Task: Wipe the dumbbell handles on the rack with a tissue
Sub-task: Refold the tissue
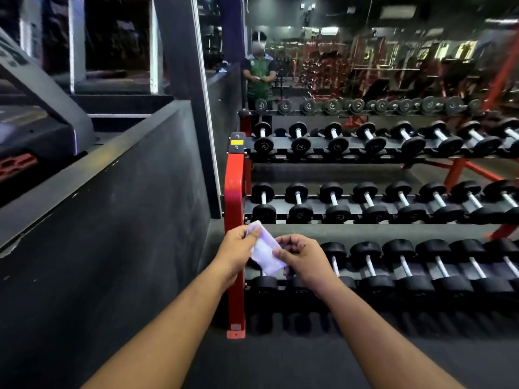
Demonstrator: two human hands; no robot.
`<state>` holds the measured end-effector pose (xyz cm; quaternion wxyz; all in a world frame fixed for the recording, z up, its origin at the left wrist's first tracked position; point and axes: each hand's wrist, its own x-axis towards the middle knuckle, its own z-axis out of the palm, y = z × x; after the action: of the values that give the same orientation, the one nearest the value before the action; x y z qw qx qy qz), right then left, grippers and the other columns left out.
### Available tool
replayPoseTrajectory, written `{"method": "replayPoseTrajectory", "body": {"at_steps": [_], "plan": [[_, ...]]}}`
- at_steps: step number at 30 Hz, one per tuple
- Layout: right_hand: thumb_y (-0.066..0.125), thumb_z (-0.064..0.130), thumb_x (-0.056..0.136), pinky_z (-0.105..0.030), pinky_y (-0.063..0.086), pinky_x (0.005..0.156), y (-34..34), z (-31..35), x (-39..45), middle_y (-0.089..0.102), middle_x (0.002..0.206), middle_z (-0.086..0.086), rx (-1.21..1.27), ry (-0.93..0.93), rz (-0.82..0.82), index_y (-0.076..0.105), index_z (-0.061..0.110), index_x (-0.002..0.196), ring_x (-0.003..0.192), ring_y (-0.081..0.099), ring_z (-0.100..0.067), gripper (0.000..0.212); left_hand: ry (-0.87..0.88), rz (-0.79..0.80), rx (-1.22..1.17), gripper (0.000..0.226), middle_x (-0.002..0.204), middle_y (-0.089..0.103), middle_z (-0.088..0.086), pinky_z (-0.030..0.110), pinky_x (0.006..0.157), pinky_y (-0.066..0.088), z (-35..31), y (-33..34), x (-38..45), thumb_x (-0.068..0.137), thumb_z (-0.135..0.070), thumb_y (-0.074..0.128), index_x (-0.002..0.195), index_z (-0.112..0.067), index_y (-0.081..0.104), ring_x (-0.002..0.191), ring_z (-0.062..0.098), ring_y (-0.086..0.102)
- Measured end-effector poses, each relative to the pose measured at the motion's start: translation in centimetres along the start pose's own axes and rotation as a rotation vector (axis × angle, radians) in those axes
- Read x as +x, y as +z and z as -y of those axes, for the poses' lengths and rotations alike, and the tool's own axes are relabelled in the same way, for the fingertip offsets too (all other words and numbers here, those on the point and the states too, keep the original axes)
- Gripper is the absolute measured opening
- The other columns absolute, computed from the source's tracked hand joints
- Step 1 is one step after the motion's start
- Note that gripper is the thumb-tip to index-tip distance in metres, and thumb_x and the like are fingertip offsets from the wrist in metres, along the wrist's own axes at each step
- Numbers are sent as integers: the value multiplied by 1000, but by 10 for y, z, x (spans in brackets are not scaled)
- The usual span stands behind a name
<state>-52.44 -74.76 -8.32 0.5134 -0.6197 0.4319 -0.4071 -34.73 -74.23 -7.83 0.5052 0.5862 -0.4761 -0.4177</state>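
rack point(235, 192): 3 tiers of dumbbells point(334, 204) | left hand point(238, 249) and right hand point(304, 259): fingers pinch tissue point(265, 255) before rack's lowest tier, left end | floor point(266, 357) open below rack

Folded white tissue point(265, 255) before racked dumbbells point(334, 202)

Both arms reach forward. The left hand point(238, 249) and right hand point(302, 258) sit close together, fingers curled, pinching.

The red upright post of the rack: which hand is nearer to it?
Left. The left hand overlaps the red post in the head view, at its near edge, pinching the tissue. The right hand holds the tissue's other end, farther right, before the bottom-row dumbbells.
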Motion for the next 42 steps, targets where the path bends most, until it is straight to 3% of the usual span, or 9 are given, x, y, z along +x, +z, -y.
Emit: {"method": "replayPoseTrajectory", "body": {"at_steps": [2, 7, 11, 14, 20, 27, 34, 38, 42], "plan": [[74, 6, 87, -30, 48, 49, -23, -10, 24, 70, 71, 0, -1, 4, 61, 70, 15, 102, 51, 57, -20, 17, -28, -24, 13, 32, 73, 53, 6, 30, 62, 37, -5, 21, 24, 104, -34, 56, 83, -10, 62, 68, 16, 46], [73, 17, 91, -26, 56, 83, -73, -18, 78, 75, 108, -2, 43, 34, 223, 64, 16, 120, 99, 71, -13, 30, 49, 44, 165, 38, 77, 61, 0, 28, 66, 43, -10, 67, 71, 106, -34, 51, 91, -3, 66, 69, 11, 51], [67, 9, 92, -27, 52, 72, -101, -27, 125, 75, 94, -6, -71, 5, 195, 71, 12, 99, 80, 65, -10, 8, 54, -18, 40, 24, 91, 65, -2, 14, 66, 48, -20, 93, 103, 102, -34, 54, 103, -12, 64, 78, 6, 58], [65, 8, 94, -33, 56, 74, -115, -33, 155, 75, 98, -15, 94, 79, 91, 69, 6, 103, 83, 69, -20, 10, -39, 56, -91, 38, 93, 66, 1, 23, 60, 54, -14, 100, 125, 90, -44, 64, 115, -16, 61, 77, 13, 63], [61, 6, 97, -34, 59, 59, -130, -41, 217, 74, 102, -16, 304, 157, 90, 66, 4, 114, 82, 71, -24, 18, -61, 45, -208, 11, 80, 70, 4, 24, 50, 50, -1, 112, 192, 98, -4, 62, 106, -5, 69, 58, 11, 62], [49, -2, 96, -32, 56, 60, -127, -43, 337, 73, 98, -12, 304, 203, 115, 72, 14, 94, 79, 67, -23, 28, 24, 47, -315, 25, 97, 76, 13, 32, 82, 53, 4, 99, 319, 97, 3, 56, 96, -8, 78, 87, 19, 68], [46, -11, 93, -24, 48, 53, -121, -39, 451, 65, 77, -6, 169, 107, 31, 63, 12, 85, 65, 58, -20, 30, -35, 116, -344, 39, 97, 67, 5, 37, 80, 47, 13, 84, 437, 92, -40, 50, 67, -16, 66, 88, 20, 61], [41, -18, 83, -17, 39, 54, -126, -44, 499, 58, 67, 6, -87, -28, 14, 65, 7, 83, 56, 48, -3, 35, -105, 113, -341, 13, 99, 66, 9, 42, 72, 53, 20, 91, 487, 96, -23, 69, 99, -17, 58, 80, 17, 64], [47, -13, 87, -29, 52, 67, -135, -57, 556, 70, 84, -4, -45, -50, 2, 69, 21, 91, 74, 63, -16, 41, -129, 142, -271, 24, 95, 72, 10, 37, 64, 56, 21, 97, 535, 96, -19, 68, 118, -12, 60, 73, 17, 66]]}}
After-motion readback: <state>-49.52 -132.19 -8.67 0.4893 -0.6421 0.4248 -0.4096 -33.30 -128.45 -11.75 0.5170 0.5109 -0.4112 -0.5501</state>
